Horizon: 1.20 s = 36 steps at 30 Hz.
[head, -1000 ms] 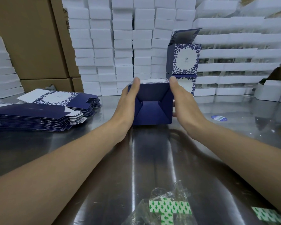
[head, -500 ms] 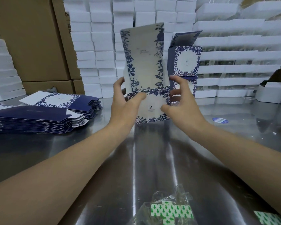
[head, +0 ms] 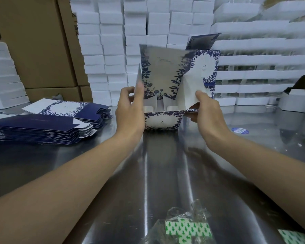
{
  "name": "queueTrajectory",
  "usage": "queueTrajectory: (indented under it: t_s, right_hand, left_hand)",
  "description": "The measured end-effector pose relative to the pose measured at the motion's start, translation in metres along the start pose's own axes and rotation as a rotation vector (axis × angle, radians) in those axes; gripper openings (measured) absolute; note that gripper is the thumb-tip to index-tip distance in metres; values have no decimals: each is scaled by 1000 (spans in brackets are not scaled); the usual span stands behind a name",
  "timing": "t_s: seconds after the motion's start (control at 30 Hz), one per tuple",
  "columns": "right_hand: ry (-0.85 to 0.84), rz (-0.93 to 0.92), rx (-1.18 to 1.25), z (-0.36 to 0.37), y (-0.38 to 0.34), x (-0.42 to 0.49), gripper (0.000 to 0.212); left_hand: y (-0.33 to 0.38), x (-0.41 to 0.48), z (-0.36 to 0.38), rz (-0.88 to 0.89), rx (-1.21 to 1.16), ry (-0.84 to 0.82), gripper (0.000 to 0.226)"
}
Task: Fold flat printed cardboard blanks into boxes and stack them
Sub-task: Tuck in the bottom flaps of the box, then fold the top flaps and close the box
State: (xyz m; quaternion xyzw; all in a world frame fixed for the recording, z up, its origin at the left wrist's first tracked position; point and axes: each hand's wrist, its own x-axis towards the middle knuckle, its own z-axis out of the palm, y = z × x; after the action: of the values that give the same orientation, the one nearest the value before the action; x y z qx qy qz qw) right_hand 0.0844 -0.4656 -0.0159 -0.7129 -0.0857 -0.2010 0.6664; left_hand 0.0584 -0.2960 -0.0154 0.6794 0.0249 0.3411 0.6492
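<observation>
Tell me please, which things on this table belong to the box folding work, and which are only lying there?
Belong to the job:
- half-folded box, held by the left hand and the right hand
- flat blanks, stacked at the left
- finished boxes, stacked behind

Only lying about:
- plastic bag with green-arrow stickers
- round blue sticker
- brown cartons
- white foam trays

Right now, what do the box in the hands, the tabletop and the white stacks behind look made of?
The box: thin printed cardboard, white inside, its flaps holding creases. The tabletop: probably stainless steel, with a brushed sheen that mirrors the arms. The white stacks: matte and blocky, possibly foam or plain card boxes; the picture leaves that open.
</observation>
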Motion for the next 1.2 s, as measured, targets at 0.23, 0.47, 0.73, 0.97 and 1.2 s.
queueTrajectory:
  t_s: [0.23,0.47,0.73,0.97,1.2]
  right_hand:
    - [134,-439,-214,-16,9,11,51]
    - [-26,-1015,-790,-16,3,12,35]
    - [-111,-684,-481,-9,-7,8,44]
    - [-104,-554,-535,-14,-8,14,26]
    - [-90,-454,-406,-18,-17,12,16]
  left_hand:
    - [0,2,0,-171,-53,111,41]
    - [-6,-1,6,-41,70,-18,52]
    - [-13,3,5,-32,53,-79,49]
    - [-12,-8,10,50,81,-134,54]
    - [-18,-6,12,101,135,-177,50]
